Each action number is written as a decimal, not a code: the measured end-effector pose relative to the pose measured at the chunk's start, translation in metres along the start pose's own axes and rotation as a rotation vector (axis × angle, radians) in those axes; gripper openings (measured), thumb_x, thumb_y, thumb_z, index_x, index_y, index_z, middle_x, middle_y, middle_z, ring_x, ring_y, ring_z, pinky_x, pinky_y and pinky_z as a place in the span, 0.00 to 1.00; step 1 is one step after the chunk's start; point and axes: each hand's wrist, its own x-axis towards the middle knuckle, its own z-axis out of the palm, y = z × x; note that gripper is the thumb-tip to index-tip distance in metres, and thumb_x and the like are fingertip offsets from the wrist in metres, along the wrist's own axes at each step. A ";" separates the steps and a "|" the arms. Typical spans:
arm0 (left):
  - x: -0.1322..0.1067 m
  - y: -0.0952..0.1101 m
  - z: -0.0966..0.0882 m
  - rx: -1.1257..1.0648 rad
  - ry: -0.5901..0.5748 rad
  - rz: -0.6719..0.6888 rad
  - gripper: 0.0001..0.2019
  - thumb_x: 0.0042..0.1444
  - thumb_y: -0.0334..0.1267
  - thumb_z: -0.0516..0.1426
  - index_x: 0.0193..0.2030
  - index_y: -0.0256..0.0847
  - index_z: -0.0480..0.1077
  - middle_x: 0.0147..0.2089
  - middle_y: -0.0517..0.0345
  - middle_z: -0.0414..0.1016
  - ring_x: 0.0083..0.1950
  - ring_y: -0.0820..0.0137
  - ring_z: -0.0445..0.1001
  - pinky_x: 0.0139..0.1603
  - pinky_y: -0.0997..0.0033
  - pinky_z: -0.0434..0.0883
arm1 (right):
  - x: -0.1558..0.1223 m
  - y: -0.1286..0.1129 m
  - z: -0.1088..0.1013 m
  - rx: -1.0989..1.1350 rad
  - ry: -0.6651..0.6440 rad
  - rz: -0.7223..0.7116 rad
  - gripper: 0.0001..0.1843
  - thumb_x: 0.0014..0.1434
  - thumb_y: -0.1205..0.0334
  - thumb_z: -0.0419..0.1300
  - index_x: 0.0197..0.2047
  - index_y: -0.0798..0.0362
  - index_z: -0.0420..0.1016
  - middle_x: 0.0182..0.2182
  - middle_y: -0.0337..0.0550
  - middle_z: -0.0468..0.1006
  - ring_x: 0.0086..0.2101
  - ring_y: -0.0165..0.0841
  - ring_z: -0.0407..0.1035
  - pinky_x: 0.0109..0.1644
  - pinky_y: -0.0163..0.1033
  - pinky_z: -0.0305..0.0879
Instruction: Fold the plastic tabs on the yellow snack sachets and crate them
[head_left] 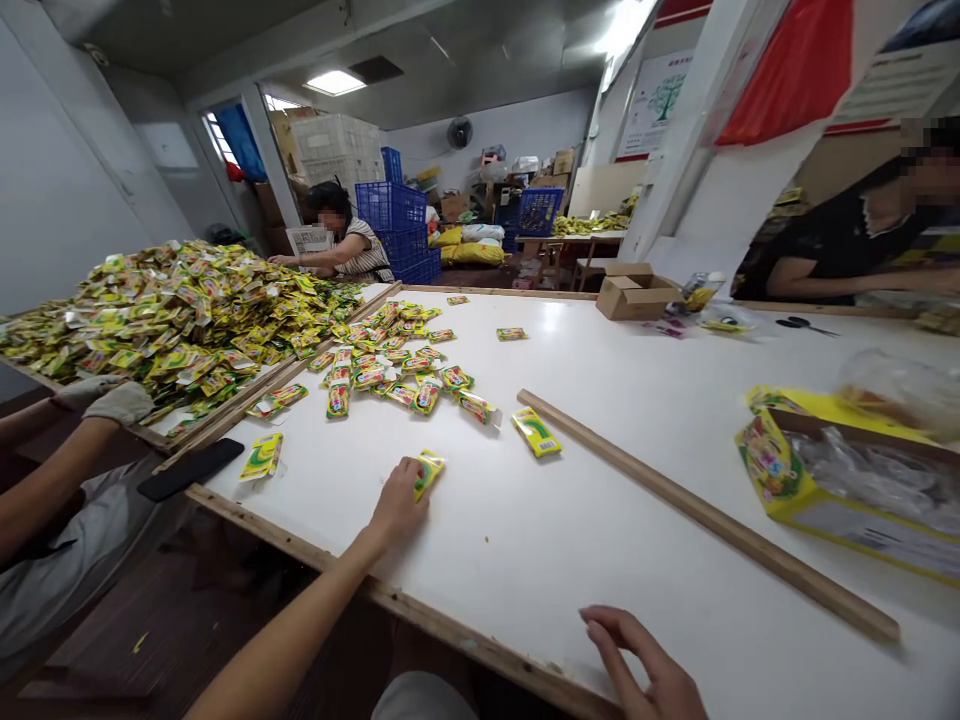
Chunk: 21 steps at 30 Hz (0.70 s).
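My left hand [400, 503] is closed on the near end of a small yellow and green packet [430, 470], low over the white table [480, 590]. Part of that packet is hidden behind my fingers. My right hand [649, 665] is at the table's near side with nothing in it; thumb and forefinger curve toward each other, their tips a little apart. Ahead of my left hand lies a loose spread of similar packets [427, 393]. One packet [537, 432] lies alone beside a wooden strip [705, 510], and another packet [261, 457] lies to the left.
A large packet heap [187, 310] covers the left table, where another person's gloved hands [118, 403] rest. A black phone-like slab [191, 470] sits at the edge. At right are a yellow display box [847, 480] holding clear plastic, a cardboard box [637, 292] and scissors [806, 325].
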 end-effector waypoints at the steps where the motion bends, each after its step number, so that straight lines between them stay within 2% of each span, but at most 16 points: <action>1: -0.013 0.011 0.005 -0.094 -0.021 0.002 0.08 0.52 0.37 0.56 0.39 0.43 0.62 0.45 0.54 0.69 0.45 0.64 0.71 0.47 0.63 0.68 | -0.001 -0.003 0.010 0.049 -0.013 0.009 0.17 0.51 0.43 0.61 0.35 0.45 0.78 0.36 0.44 0.82 0.36 0.41 0.77 0.27 0.33 0.72; 3: -0.039 0.037 0.020 -0.611 -0.131 -0.059 0.10 0.52 0.38 0.55 0.40 0.43 0.58 0.45 0.55 0.70 0.39 0.67 0.73 0.40 0.67 0.70 | -0.002 -0.006 0.029 0.204 -0.007 0.039 0.18 0.52 0.44 0.62 0.40 0.47 0.75 0.40 0.46 0.81 0.40 0.41 0.76 0.36 0.36 0.75; 5: -0.063 0.064 0.038 -1.071 -0.287 -0.131 0.12 0.52 0.39 0.54 0.41 0.44 0.56 0.44 0.55 0.71 0.36 0.68 0.75 0.38 0.67 0.70 | -0.001 -0.008 0.044 0.395 0.050 0.074 0.20 0.52 0.45 0.62 0.43 0.49 0.71 0.44 0.50 0.79 0.43 0.42 0.76 0.45 0.41 0.74; 7: -0.082 0.089 0.055 -1.265 -0.379 -0.183 0.12 0.49 0.38 0.56 0.38 0.44 0.56 0.40 0.58 0.71 0.33 0.71 0.74 0.34 0.72 0.69 | 0.002 -0.011 0.054 0.533 0.103 0.108 0.23 0.51 0.45 0.63 0.45 0.49 0.66 0.44 0.52 0.79 0.43 0.42 0.76 0.46 0.44 0.73; 9: -0.096 0.106 0.068 -1.271 -0.426 -0.177 0.13 0.49 0.36 0.58 0.37 0.44 0.56 0.37 0.61 0.71 0.32 0.73 0.73 0.31 0.76 0.67 | 0.004 -0.013 0.057 0.580 0.134 0.143 0.24 0.50 0.46 0.65 0.44 0.49 0.63 0.40 0.51 0.80 0.40 0.42 0.77 0.41 0.44 0.75; 12: -0.105 0.118 0.075 -1.151 -0.424 -0.109 0.15 0.54 0.37 0.59 0.42 0.45 0.56 0.38 0.60 0.72 0.38 0.71 0.73 0.35 0.75 0.68 | 0.004 -0.015 0.054 0.578 0.169 0.139 0.24 0.51 0.47 0.65 0.43 0.49 0.61 0.37 0.47 0.80 0.36 0.41 0.77 0.37 0.42 0.75; 16: -0.105 0.118 0.071 -0.977 -0.414 -0.037 0.18 0.57 0.41 0.58 0.51 0.45 0.56 0.41 0.55 0.74 0.39 0.69 0.75 0.37 0.72 0.70 | 0.001 -0.014 0.048 0.524 0.167 0.084 0.23 0.53 0.48 0.64 0.46 0.49 0.62 0.37 0.46 0.80 0.38 0.40 0.77 0.40 0.42 0.74; 21: -0.103 0.110 0.066 -0.930 -0.477 -0.012 0.16 0.57 0.43 0.58 0.50 0.44 0.63 0.41 0.56 0.74 0.35 0.71 0.74 0.34 0.74 0.69 | 0.006 -0.011 0.039 0.454 0.078 0.037 0.22 0.53 0.45 0.61 0.45 0.50 0.68 0.38 0.47 0.80 0.40 0.40 0.75 0.43 0.43 0.72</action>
